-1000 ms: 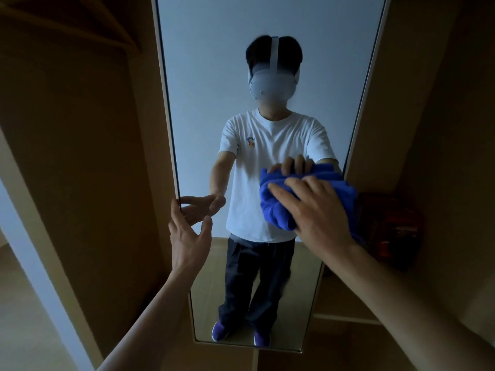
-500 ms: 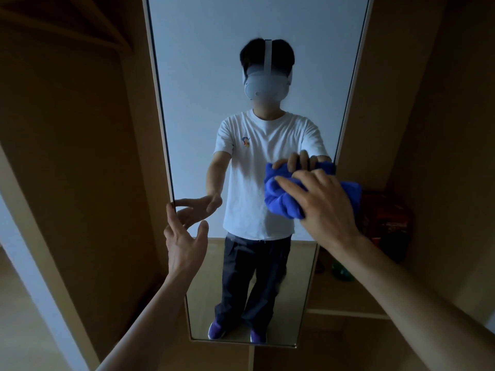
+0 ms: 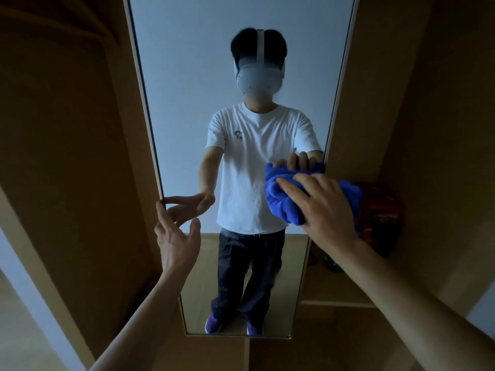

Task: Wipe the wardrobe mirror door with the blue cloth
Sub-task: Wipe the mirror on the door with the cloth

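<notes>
The tall wardrobe mirror door [image 3: 187,103] stands straight ahead and reflects a person in a white T-shirt. My right hand [image 3: 326,207] holds the bunched blue cloth [image 3: 284,204] against the glass at the mirror's right edge, at about mid height. Part of the cloth overhangs that edge, and in the reflection fingertips wrap over its top. My left hand [image 3: 176,242] is spread, its fingertips touching the mirror's left edge just below mid height.
Wooden wardrobe panels flank the mirror on both sides. Behind the cloth, to the right, a dark red object [image 3: 380,210] sits on a shelf [image 3: 337,303], with something green [image 3: 332,263] below it. Pale floor shows at the lower left.
My right hand has slid the cloth a little to the right, further over the mirror's right edge. My left hand has stayed at the left edge.
</notes>
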Tool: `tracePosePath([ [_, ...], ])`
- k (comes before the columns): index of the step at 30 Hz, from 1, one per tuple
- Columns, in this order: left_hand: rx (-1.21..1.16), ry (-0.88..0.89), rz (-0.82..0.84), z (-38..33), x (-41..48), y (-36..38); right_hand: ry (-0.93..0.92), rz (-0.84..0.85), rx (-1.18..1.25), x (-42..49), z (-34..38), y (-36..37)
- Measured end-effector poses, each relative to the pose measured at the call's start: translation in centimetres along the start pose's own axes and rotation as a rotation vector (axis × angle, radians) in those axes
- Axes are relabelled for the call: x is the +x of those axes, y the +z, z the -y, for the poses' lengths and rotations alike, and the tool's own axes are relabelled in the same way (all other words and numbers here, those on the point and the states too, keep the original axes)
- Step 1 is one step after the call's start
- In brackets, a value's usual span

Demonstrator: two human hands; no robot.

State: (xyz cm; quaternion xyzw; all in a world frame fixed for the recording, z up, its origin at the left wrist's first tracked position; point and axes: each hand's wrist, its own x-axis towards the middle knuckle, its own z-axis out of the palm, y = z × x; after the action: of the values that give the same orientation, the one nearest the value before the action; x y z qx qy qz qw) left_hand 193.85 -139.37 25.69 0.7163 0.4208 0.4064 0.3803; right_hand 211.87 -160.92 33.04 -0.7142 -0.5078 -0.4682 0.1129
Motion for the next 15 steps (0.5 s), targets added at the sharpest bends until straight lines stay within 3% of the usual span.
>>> tracePosePath([
  [6, 0.008, 0.012, -0.002, 0.2, 0.0, -0.2, 0.108, 0.103, 0.092, -3.8, 1.6, 1.9],
  [9, 0.009, 0.004, -0.004, 0.4, 0.4, -0.4, 0.221, 0.064, 0.183, -3.2, 1.7, 1.4],
  [12, 0.020, -0.031, -0.007, 0.3, 0.5, -0.4, 0.476, -0.025, 0.328, -2.3, 1.5, 0.7],
  [15, 0.004, -0.043, -0.037, -0.3, 1.0, -0.2, 0.544, -0.141, 0.375, -1.2, 1.0, 0.3],
])
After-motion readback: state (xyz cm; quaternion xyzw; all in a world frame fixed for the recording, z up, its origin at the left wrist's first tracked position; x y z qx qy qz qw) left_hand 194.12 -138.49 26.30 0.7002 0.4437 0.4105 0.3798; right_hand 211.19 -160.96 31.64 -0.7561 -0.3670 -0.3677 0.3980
